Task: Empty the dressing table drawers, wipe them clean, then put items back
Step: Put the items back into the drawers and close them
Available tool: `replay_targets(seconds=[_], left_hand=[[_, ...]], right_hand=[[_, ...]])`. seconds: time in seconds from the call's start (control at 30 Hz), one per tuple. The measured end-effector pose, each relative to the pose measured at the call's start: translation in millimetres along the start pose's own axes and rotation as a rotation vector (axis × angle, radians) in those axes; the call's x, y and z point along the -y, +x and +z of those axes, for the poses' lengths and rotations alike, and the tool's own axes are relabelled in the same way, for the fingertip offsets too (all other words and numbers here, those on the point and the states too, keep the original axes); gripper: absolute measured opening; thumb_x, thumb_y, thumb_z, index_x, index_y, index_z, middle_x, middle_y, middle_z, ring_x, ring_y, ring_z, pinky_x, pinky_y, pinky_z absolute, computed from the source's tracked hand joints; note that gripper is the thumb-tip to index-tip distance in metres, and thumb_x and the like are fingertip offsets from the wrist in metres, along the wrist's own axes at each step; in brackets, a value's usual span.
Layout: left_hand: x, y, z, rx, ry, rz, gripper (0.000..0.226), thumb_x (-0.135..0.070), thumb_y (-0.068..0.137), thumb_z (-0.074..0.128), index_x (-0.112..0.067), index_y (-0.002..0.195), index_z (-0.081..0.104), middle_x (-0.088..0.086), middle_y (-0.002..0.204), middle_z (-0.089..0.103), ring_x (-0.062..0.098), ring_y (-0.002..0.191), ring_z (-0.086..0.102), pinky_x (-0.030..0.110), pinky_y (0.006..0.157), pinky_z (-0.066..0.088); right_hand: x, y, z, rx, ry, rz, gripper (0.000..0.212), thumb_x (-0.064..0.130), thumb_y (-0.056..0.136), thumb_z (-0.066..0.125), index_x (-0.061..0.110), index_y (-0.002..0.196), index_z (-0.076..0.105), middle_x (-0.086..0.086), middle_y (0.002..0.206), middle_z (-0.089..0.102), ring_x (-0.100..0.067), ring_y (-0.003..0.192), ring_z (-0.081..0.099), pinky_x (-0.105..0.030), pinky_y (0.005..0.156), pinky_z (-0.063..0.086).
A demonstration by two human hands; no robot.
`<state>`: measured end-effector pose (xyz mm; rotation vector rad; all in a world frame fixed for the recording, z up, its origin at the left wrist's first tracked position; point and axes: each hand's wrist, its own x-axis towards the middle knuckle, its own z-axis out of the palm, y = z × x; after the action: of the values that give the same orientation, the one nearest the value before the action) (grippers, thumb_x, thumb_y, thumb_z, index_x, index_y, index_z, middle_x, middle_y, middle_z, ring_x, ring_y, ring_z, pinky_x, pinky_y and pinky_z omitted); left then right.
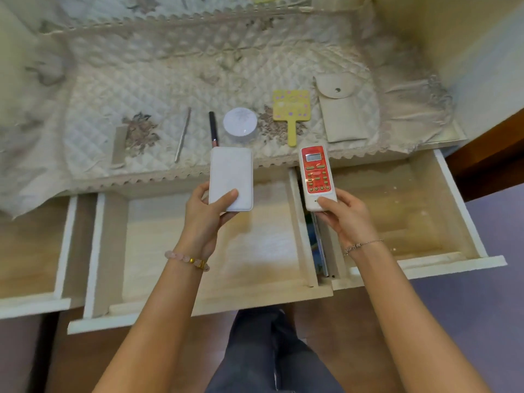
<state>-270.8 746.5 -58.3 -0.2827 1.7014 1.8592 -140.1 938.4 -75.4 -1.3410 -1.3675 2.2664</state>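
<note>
Left hand holds power bank, right hand remote, over open drawers.

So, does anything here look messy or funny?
Yes. A flat dark thing stands on edge in the gap between the middle drawer and the right drawer, inside neither. There are white specks on the right drawer's floor. The quilted cover is rumpled and droops over the left drawer.
</note>
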Motion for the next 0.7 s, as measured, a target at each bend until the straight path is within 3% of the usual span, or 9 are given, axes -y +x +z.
replay_targets(seconds=[0.27,0.7], left_hand=[[24.5,-65.9,-71.7,-0.191,-0.109,0.041,0.039,-0.005,0.083,0.066,-0.006,0.118,0.048,0.010,0.111,0.063,0.022,0.094,0.065,0.024,0.067,0.057],[34.7,-150.9,-205.6,-0.510,-0.229,0.137,0.045,-0.005,0.084,0.066,-0.005,0.125,0.048,0.008,0.116,0.059,0.021,0.101,0.063,0.029,0.072,0.058]], right_hand=[[-38.5,-42.4,33.6,0.191,-0.059,0.031,0.031,-0.003,0.087,0.056,0.003,0.117,0.057,-0.008,0.104,0.068,-0.018,0.094,0.067,-0.022,0.074,0.057],[-98.1,-107.6,139.0,0.503,-0.281,0.063,0.035,-0.002,0.086,0.057,0.003,0.120,0.055,-0.011,0.111,0.066,-0.023,0.100,0.065,-0.025,0.080,0.056]])
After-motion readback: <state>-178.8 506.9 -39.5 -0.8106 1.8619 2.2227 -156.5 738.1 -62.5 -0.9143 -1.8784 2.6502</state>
